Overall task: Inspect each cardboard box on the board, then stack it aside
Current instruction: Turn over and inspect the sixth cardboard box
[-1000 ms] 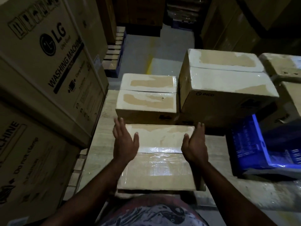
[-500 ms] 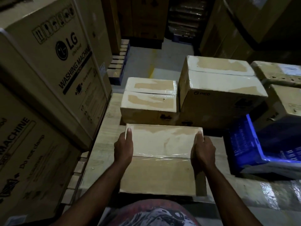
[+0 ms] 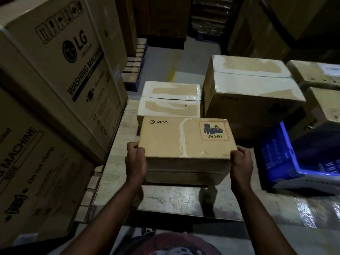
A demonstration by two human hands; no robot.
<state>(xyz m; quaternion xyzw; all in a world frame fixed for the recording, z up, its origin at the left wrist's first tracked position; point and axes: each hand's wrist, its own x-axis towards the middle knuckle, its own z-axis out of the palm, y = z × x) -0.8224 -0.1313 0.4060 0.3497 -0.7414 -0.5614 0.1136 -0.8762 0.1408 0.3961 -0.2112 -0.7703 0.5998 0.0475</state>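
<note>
A brown PICO cardboard box with a red UN 3481 battery label is lifted and tipped so a side face looks up at me. My left hand grips its left end and my right hand grips its right end, fingers curled round the edges. It hangs above the pale wooden board. Behind it on the board sit a smaller taped box and a taller PICO box.
Big LG washing machine cartons wall the left side. A blue plastic crate lies tilted on the right, with more cardboard boxes behind it. A grey floor aisle runs away ahead.
Both hands closed on the ends of the near box, then lifted it off the board and rotated it so its labelled side faces up.
</note>
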